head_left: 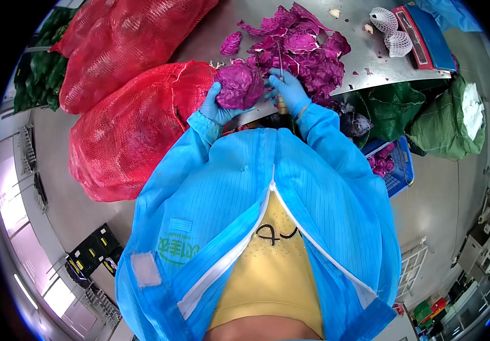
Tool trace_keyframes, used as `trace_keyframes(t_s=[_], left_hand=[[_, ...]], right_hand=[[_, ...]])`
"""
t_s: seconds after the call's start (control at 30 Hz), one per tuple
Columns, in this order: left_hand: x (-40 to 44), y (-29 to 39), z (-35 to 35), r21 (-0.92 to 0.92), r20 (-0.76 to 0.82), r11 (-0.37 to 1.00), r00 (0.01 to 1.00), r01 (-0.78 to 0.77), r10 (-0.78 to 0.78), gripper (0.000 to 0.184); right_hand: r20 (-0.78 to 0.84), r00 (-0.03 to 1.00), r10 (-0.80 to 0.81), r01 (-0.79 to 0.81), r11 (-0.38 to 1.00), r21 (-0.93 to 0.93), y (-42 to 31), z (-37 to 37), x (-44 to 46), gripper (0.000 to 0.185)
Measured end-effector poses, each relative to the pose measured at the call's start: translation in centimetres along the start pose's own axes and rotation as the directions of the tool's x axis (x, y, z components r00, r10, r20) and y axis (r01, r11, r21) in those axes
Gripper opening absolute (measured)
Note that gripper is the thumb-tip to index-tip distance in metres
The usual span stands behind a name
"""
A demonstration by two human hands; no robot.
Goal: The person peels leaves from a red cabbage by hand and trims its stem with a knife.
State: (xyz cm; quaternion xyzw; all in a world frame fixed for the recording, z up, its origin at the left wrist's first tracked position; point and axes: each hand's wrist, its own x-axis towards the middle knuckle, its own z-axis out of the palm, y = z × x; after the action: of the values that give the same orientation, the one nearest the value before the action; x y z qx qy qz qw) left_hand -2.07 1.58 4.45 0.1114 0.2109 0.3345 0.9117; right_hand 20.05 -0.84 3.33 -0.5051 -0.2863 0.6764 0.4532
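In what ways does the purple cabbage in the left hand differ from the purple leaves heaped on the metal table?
The cabbage is one compact, rounded head; the leaves are loose pieces, many with curled edges. The cabbage is held in the left hand; the leaves lie piled on the table. The cabbage covers a smaller area than the leaves together. Both are purple.

On the silver metal desk [222,34], loose curled purple leaves [313,48] lie beyond and right of the round purple cabbage [238,86]; a bulging red mesh sack [128,125] lies left.
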Motion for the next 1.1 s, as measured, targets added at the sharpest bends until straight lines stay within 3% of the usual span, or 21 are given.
trace_keyframes(t_s=[0.1,0.13,0.2,0.23,0.27,0.33,0.37,0.4,0.47,0.5,0.6,0.67,0.73,0.8,0.83,0.87,0.93,0.97,1.0,1.07,1.1], left_hand=[[0.5,-0.8,-0.2,0.109,-0.111,0.994,0.993,-0.032,0.044,0.082],[0.5,-0.8,-0.2,0.110,-0.108,0.994,0.994,-0.024,0.036,0.082],[0.7,-0.3,0.0,0.315,-0.108,0.948,0.992,-0.032,0.069,0.083],[0.3,0.1,0.9,0.401,-0.082,0.916,0.996,0.013,0.021,0.084],[-0.2,0.5,1.9,0.400,-0.078,0.916,0.997,0.009,0.024,0.084],[-1.2,1.1,3.3,0.428,-0.026,0.893,0.990,0.136,-0.139,0.080],[-1.1,1.2,3.0,0.143,0.098,0.966,0.968,0.217,-0.232,0.076],[-1.0,0.8,3.2,0.139,0.093,0.967,0.969,0.214,-0.228,0.076],[-0.4,-0.6,4.1,0.305,-0.220,0.952,0.975,0.037,0.033,0.082],[0.1,-0.8,3.7,0.258,-0.282,0.965,0.959,0.039,0.037,0.077],[0.3,-1.3,2.7,0.092,-0.312,0.995,0.950,0.031,-0.001,0.075],[0.6,-1.4,1.7,0.147,-0.328,0.988,0.940,-0.044,0.090,0.072],[1.0,-1.6,0.9,0.202,-0.336,0.972,0.924,-0.118,0.182,0.070],[1.7,-1.7,0.0,0.546,-0.344,0.806,0.816,-0.228,0.464,0.081],[2.1,-1.5,-1.0,0.708,-0.293,0.672,0.775,-0.218,0.560,0.094],[2.2,-1.6,-1.8,0.705,-0.294,0.674,0.773,-0.221,0.562,0.094],[2.6,-1.8,-2.2,0.953,0.111,0.125,0.702,-0.276,0.703,0.090],[2.9,-2.1,-2.9,0.964,0.139,0.064,0.690,-0.260,0.710,0.095],[2.9,-2.2,-2.7,0.963,0.137,0.067,0.690,-0.261,0.711,0.095],[2.4,-2.6,-1.4,0.963,0.254,-0.249,0.651,-0.102,0.716,0.100],[2.1,-2.6,-1.0,0.954,0.263,-0.293,0.662,-0.069,0.702,0.104]], right_hand=[[0.057,0.987,0.149,-0.159,0.912,0.377,-0.2,1.6,-1.6,0.032],[0.049,0.988,0.147,-0.154,0.912,0.381,0.3,1.5,-1.6,0.032],[0.132,0.987,0.089,-0.133,0.915,0.380,1.5,1.0,-1.2,0.034],[0.061,0.995,0.082,-0.099,0.908,0.407,0.0,1.8,-2.5,0.035],[0.061,0.995,0.079,-0.097,0.910,0.403,0.1,1.6,-2.4,0.035],[-0.034,0.995,-0.095,0.101,0.930,0.353,0.0,1.6,-2.3,0.040],[-0.043,0.992,-0.117,0.124,0.957,0.262,-0.2,1.2,-2.4,0.047],[-0.037,0.993,-0.111,0.117,0.958,0.262,-0.2,1.2,-2.3,0.047],[-0.028,0.985,-0.169,0.171,0.970,0.172,-0.1,1.3,-1.8,0.049],[-0.044,0.983,-0.179,0.184,0.969,0.162,-0.2,1.6,-1.7,0.049],[-0.187,0.964,-0.187,0.192,0.981,0.009,-0.3,2.0,-1.5,0.036],[-0.179,0.977,-0.116,0.120,0.993,0.010,0.6,0.6,-0.2,0.034],[-0.051,0.997,-0.063,0.064,0.997,0.034,0.1,-0.8,-0.8,0.032],[-0.002,1.000,0.009,-0.008,0.984,0.177,0.6,-1.3,-0.8,0.019],[0.014,0.999,-0.043,0.040,0.990,0.137,0.7,-1.1,-1.1,0.025],[0.016,0.999,-0.042,0.039,0.990,0.132,0.7,-0.9,-1.3,0.025],[-0.002,0.991,-0.131,0.127,0.967,-0.222,-0.2,-0.1,-1.7,0.036],[0.058,0.916,-0.398,0.350,0.719,-0.600,2.0,-0.9,-0.2,0.049],[0.058,0.916,-0.396,0.349,0.718,-0.603,1.6,-0.5,-0.4,0.049],[-0.068,0.983,-0.169,0.098,0.806,-0.583,0.3,1.1,-1.0,0.057],[-0.004,0.932,-0.363,0.262,0.681,-0.684,2.6,0.6,0.3,0.060]])
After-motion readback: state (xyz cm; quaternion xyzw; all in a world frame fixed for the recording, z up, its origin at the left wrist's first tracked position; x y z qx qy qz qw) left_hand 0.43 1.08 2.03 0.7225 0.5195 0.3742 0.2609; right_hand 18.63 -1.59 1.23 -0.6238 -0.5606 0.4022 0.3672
